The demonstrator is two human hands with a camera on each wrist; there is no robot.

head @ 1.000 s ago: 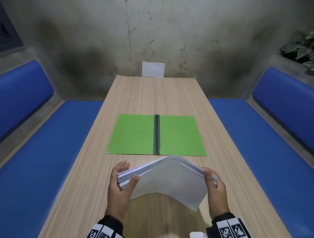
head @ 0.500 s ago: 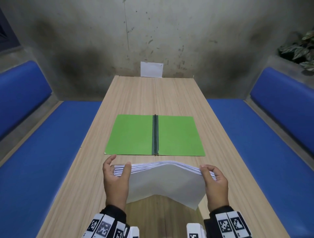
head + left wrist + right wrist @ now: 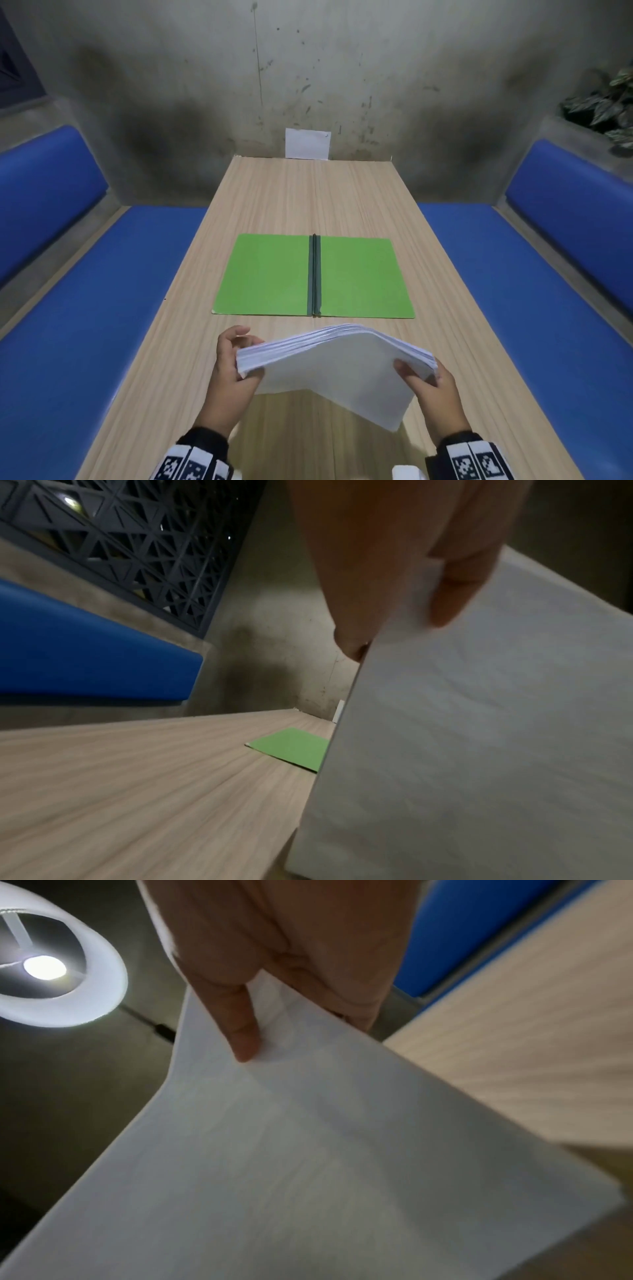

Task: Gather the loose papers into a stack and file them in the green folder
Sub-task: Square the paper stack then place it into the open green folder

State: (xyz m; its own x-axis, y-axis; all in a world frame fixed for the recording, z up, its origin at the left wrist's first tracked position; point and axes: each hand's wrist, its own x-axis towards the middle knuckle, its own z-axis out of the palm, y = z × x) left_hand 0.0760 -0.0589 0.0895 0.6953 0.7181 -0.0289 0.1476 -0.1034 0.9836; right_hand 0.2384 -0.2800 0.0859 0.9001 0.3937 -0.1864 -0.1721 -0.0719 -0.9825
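Observation:
A thick stack of white papers (image 3: 335, 366) hangs above the near end of the table, bowed upward in the middle. My left hand (image 3: 236, 363) grips its left edge, thumb on the near face and fingers behind. My right hand (image 3: 424, 377) pinches the right edge the same way. The left wrist view shows the papers (image 3: 479, 723) with a finger over their top edge; the right wrist view shows the papers (image 3: 274, 1150) under my thumb. The green folder (image 3: 274, 277) lies open flat just beyond the stack, its dark spine in the middle; a corner of the folder (image 3: 291, 748) shows in the left wrist view.
The wooden table (image 3: 308, 192) runs away from me to a stained concrete wall. A small white card (image 3: 307, 143) stands at its far end. Blue benches (image 3: 102, 291) line both sides, and a plant (image 3: 609, 109) sits at the upper right.
The stack has risen slightly off the table and tilted, its left edge now lower and nearer me. Both hands keep hold of its ends.

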